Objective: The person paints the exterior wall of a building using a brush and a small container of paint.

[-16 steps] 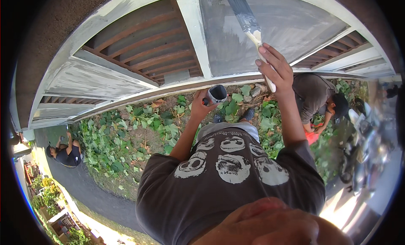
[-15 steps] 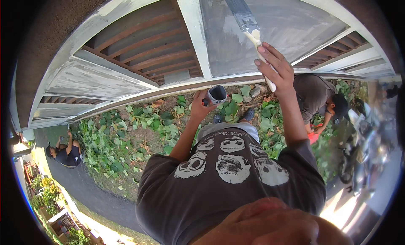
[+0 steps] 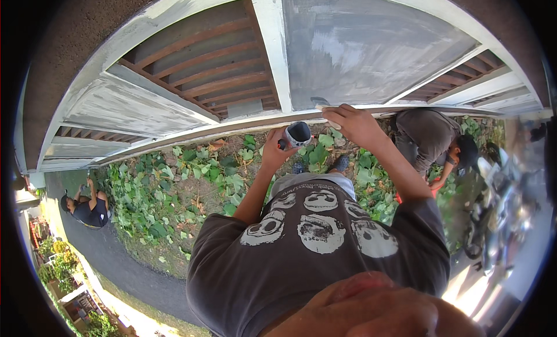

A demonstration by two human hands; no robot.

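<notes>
Your right hand (image 3: 355, 123) holds the paintbrush (image 3: 318, 101) at twelve o'clock, by the lower edge of the grey panel (image 3: 371, 50), and your left hand (image 3: 275, 150) grips the cup (image 3: 299, 134) at eleven, while coating appears broadly done, with pale streaks seemingly left uneven.

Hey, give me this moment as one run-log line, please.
left hand: holds cup | right hand: grips paintbrush at lower edge of grey panel | nearby: green plants; person bent over, right

bright daylight glares off the ground (image 3: 464, 287) lower right; the right side blurs (fisheye-bent edges, black rim).
</notes>
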